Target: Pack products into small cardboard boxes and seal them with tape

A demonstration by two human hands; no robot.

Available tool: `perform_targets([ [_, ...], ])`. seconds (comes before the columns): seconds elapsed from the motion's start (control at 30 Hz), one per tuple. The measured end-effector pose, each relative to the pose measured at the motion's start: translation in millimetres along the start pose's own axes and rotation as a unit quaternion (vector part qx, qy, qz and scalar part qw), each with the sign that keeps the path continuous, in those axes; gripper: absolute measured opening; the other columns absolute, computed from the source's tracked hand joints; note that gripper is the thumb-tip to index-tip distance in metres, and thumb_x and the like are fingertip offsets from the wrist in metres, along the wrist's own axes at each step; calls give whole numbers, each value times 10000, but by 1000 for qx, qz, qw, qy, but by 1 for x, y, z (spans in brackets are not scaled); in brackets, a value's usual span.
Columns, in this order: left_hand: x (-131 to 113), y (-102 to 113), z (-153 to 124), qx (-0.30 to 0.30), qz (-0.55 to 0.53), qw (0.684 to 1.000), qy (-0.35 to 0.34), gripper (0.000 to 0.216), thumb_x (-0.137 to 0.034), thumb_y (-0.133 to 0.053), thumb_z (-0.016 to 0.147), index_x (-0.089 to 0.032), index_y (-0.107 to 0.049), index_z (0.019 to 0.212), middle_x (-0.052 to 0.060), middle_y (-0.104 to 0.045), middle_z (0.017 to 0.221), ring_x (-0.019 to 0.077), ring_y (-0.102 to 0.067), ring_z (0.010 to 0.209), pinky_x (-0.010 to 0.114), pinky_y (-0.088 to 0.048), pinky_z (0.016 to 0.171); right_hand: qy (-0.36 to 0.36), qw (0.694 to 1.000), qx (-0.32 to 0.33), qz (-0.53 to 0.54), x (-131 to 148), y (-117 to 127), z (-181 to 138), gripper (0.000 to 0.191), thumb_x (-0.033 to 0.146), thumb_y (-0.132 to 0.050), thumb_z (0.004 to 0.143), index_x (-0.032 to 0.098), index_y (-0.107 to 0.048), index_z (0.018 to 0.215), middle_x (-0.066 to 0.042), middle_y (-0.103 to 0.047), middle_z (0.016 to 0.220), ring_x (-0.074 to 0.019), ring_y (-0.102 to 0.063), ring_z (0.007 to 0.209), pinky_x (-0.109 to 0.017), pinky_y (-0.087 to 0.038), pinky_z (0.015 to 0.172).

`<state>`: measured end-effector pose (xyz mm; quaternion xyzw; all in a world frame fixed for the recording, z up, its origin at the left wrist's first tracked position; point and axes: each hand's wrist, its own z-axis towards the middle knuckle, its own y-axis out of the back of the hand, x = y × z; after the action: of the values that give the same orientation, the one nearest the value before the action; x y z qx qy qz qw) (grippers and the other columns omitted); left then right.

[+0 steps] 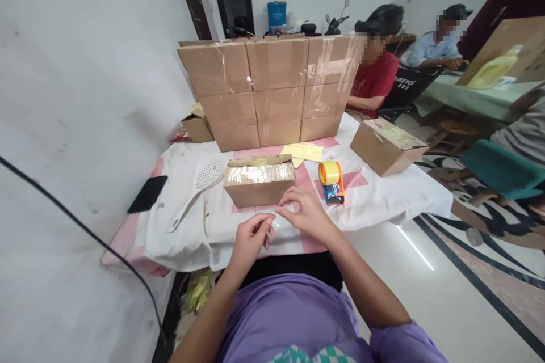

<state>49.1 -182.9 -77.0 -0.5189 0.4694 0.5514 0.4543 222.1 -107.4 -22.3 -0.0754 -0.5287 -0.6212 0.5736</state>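
My left hand [252, 236] is closed in a pinch just off the table's front edge. My right hand [307, 213] has thumb and fingers curled together, close to the left one. A faint clear glint shows between them, too small to name. Right beyond my hands stands a small cardboard box [259, 191], its upper side covered with shiny clear tape and its back flap raised a little. To its right lies an orange and blue tape dispenser [335, 194] with a yellow-cored roll [330, 172]. My hands appear apart from both.
Stacked taped boxes [276, 79] form a wall at the back. Another box [385, 147] sits right, yellow sheets [307, 152] behind the small box. A white slotted skimmer [200, 187] and black phone [148, 194] lie left. People sit beyond, one in a red shirt [377, 82].
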Motion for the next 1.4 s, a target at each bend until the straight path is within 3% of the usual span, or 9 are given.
perform_targets([
  [0.17,-21,13,12,-1,-9,1000,28,482,-584,-663,804,-129,-679,964,-10,-660,624,49,-385,322,198,-269,332,84,993,38,-79,11,5,41,178,210,-660,926,207,-702,753,-40,-694,829,-231,-576,899,-396,-419,871],
  [0.4,-53,31,15,-3,25,1000,19,595,-545,-606,876,-132,-562,1301,-37,-656,557,50,-331,311,181,-265,347,125,984,49,-113,31,15,86,166,221,-659,936,209,-693,774,-40,-677,1036,-241,-547,1057,-416,-334,947],
  [0.57,-42,54,22,-63,21,997,26,579,-540,-657,835,-139,-547,1238,-28,-674,583,62,-359,328,189,-286,351,127,988,11,-92,36,33,104,181,239,-597,967,200,-654,799,-41,-658,976,-224,-551,1002,-395,-347,933],
  [0.67,-26,68,22,-113,20,993,17,478,-555,-658,830,-154,-589,1081,-19,-673,588,64,-385,348,194,-315,373,97,992,-23,-77,35,49,113,203,268,-581,968,197,-626,783,-41,-651,962,-225,-550,992,-398,-348,933],
  [0.87,-25,71,17,-205,58,974,-72,285,-474,-645,885,-194,-648,828,-15,-682,633,88,-465,421,228,-404,447,65,990,120,26,17,47,145,244,363,-563,930,186,-632,778,-48,-638,1012,-198,-578,954,-342,-420,874],
  [1.0,-34,67,30,-261,167,926,-216,295,-385,-551,976,-209,-694,787,9,-728,709,148,-621,599,283,-500,633,2,978,210,-7,-4,29,172,275,419,-542,932,173,-653,878,-31,-670,974,-168,-596,854,-285,-441,763],
  [1.13,-30,60,58,-173,370,831,-379,246,-295,-527,1001,-224,-706,1153,71,-760,1193,249,-676,1128,401,-467,953,-28,972,209,-107,-23,11,190,212,353,-603,910,171,-679,829,-34,-693,946,-197,-619,901,-315,-434,848],
  [1.27,-15,49,78,-96,502,754,-412,361,-245,-546,994,-265,-608,1348,54,-672,1374,272,-568,1334,477,-336,1107,-35,969,175,-174,-31,-1,189,181,335,-710,851,179,-693,761,-77,-680,1031,-282,-584,1068,-421,-371,991],
  [1.4,-2,42,79,-107,519,740,-413,400,-196,-527,990,-258,-578,1382,49,-664,1383,267,-545,1359,499,-261,1162,-48,967,136,-212,-33,-13,181,190,359,-776,805,186,-701,778,-119,-622,1150,-327,-518,1176,-460,-363,1027],
])
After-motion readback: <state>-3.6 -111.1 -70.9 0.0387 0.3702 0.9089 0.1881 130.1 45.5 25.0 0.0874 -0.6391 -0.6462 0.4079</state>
